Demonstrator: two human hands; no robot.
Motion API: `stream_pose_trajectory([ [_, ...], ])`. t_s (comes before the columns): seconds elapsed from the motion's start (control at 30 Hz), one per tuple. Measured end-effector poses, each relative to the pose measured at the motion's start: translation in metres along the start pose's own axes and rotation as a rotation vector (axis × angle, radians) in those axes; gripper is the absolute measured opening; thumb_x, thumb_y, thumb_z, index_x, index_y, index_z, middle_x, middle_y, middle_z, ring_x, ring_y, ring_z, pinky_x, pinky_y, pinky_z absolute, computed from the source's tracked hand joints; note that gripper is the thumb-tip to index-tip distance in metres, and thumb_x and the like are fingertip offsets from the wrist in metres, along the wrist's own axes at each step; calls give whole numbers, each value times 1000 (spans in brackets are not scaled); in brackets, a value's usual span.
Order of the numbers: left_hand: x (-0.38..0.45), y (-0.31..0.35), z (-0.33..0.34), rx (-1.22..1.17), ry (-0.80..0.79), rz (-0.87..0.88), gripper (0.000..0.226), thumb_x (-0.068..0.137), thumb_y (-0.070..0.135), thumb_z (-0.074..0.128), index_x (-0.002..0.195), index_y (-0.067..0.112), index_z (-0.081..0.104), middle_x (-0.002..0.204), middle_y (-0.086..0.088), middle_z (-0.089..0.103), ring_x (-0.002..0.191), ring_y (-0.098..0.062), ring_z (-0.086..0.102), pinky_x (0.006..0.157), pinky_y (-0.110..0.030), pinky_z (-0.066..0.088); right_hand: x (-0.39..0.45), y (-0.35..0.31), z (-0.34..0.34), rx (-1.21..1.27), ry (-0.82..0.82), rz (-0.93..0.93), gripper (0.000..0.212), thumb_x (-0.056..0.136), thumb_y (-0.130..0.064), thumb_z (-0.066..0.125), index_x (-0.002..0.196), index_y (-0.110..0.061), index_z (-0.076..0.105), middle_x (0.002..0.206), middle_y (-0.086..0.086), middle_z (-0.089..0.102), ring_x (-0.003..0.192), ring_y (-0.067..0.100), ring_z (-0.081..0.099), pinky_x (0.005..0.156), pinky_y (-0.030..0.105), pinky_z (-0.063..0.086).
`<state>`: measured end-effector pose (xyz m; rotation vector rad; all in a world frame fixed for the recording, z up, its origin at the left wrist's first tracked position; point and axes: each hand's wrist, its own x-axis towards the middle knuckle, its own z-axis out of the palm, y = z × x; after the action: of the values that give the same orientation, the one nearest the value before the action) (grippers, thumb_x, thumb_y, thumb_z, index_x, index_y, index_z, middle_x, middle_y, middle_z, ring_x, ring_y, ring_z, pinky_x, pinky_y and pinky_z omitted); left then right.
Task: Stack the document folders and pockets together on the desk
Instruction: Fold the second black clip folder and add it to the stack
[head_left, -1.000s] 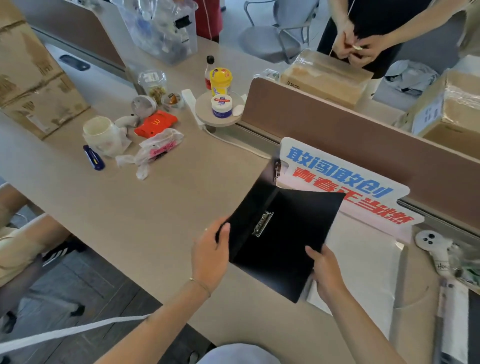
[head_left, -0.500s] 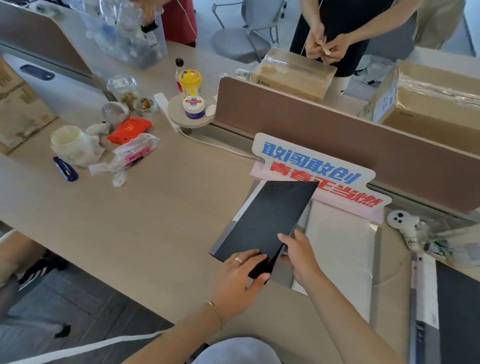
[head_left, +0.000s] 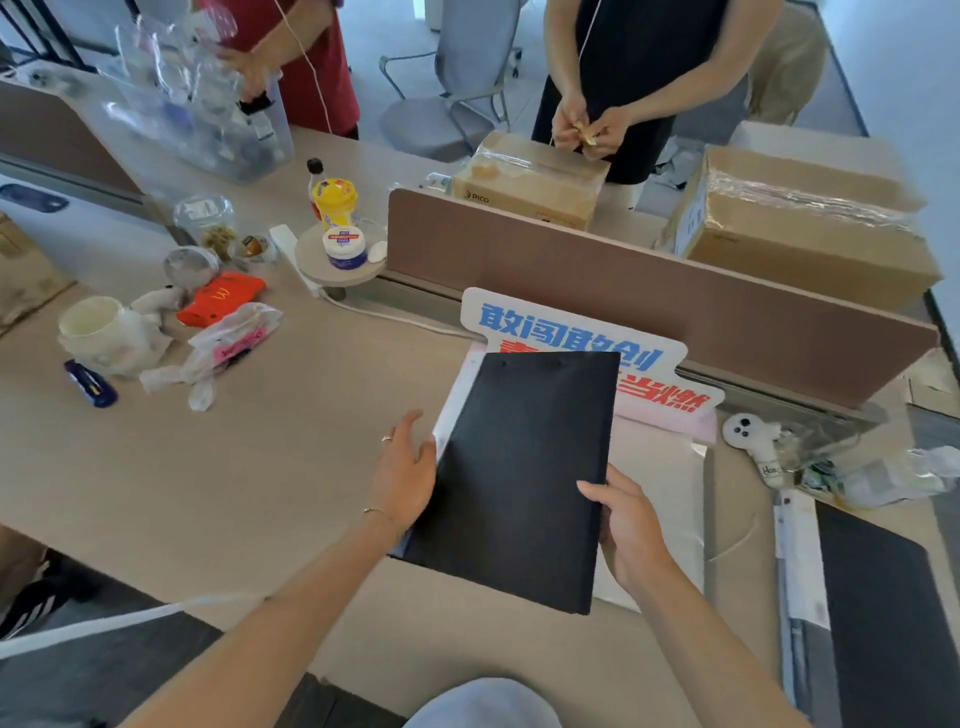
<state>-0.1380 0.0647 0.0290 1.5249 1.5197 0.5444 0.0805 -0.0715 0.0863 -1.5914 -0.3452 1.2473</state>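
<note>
A black folder (head_left: 519, 467), closed, lies flat in the middle of the desk (head_left: 234, 467) on top of a pale translucent pocket (head_left: 660, 488). A thin pale edge shows along the folder's left side. My left hand (head_left: 405, 467) rests against the folder's left edge with fingers spread. My right hand (head_left: 628, 525) grips its right edge, thumb on top. Another dark folder (head_left: 883, 613) lies at the desk's right end beside a white plastic sleeve (head_left: 800, 561).
A white sign with blue and red characters (head_left: 571, 332) leans on the brown divider (head_left: 623, 280) behind the folder. Cups, a red carton (head_left: 221, 299), wrappers and a blue pen (head_left: 91, 384) clutter the left. A small white ghost toy (head_left: 753, 436) lies right. Two people stand beyond.
The black folder was open one second ago; it has been closed and laid flat on the pale pocket. My hands shifted from its near end to its two side edges.
</note>
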Motion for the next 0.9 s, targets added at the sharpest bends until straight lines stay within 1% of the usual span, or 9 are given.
stream_pose_trajectory([
  [0.1, 10, 29, 13, -154, -67, -73, 31, 102, 24, 42, 132, 28, 49, 97, 1, 62, 92, -23, 58, 82, -30, 45, -8, -2, -36, 19, -8, -3, 35, 97, -3, 48, 122, -18, 68, 121, -2, 74, 117, 27, 65, 104, 47, 49],
  [0.17, 9, 47, 29, -309, -163, -104, 23, 104, 31, 43, 118, 21, 57, 92, 1, 64, 89, -20, 59, 80, -29, 47, -11, -2, -61, 50, -26, -12, 40, 95, 1, 47, 128, -15, 65, 126, 5, 71, 120, 31, 64, 107, 51, 46],
  [0.27, -4, 69, 64, -398, -234, -106, 35, 102, 38, 46, 105, 9, 65, 92, -6, 65, 88, -20, 61, 83, -35, 50, -22, -8, -96, 100, 7, -36, 42, 93, 4, 47, 127, -14, 66, 122, 8, 73, 113, 30, 69, 98, 46, 52],
  [0.37, -24, 90, 101, -450, -207, -63, 39, 104, 26, 47, 97, -7, 66, 84, -9, 67, 80, -19, 61, 79, -34, 52, -30, -8, -130, 105, 120, -45, 32, 97, -9, 52, 123, -18, 68, 114, 5, 76, 105, 26, 73, 91, 45, 57],
  [0.43, -38, 104, 127, -444, -193, -27, 39, 103, 27, 46, 96, -7, 65, 84, -19, 67, 81, -20, 60, 84, -40, 53, -35, -6, -153, 34, 216, -73, 26, 97, -19, 56, 119, -24, 69, 111, 2, 77, 101, 24, 73, 92, 48, 57],
  [0.5, -50, 116, 154, -424, -198, -10, 39, 101, 32, 45, 99, -1, 67, 98, -26, 70, 85, -24, 63, 92, -47, 54, -41, -6, -178, -68, 325, -155, 24, 96, -18, 57, 115, -27, 69, 107, -2, 77, 96, 19, 74, 89, 45, 58],
  [0.63, -80, 137, 209, -396, -258, -2, 33, 105, 31, 42, 105, 11, 68, 104, -13, 73, 102, -30, 69, 95, -42, 55, -49, 3, -237, -272, 511, -229, 33, 92, -24, 61, 124, -32, 65, 113, -11, 72, 106, 13, 67, 97, 43, 53],
  [0.73, -107, 151, 249, -350, -295, 27, 31, 107, 33, 39, 102, 13, 63, 95, -3, 68, 93, -19, 64, 86, -27, 52, -51, 13, -281, -370, 647, -195, 46, 96, -22, 60, 141, -24, 54, 115, -3, 60, 108, 16, 59, 97, 33, 46],
  [0.9, -141, 159, 314, -257, -396, 51, 29, 105, 37, 45, 118, 20, 63, 113, 0, 70, 104, -22, 66, 97, -34, 55, -48, 29, -347, -357, 766, -94, 45, 99, -20, 54, 144, -18, 53, 127, 3, 52, 102, 15, 53, 90, 27, 38],
])
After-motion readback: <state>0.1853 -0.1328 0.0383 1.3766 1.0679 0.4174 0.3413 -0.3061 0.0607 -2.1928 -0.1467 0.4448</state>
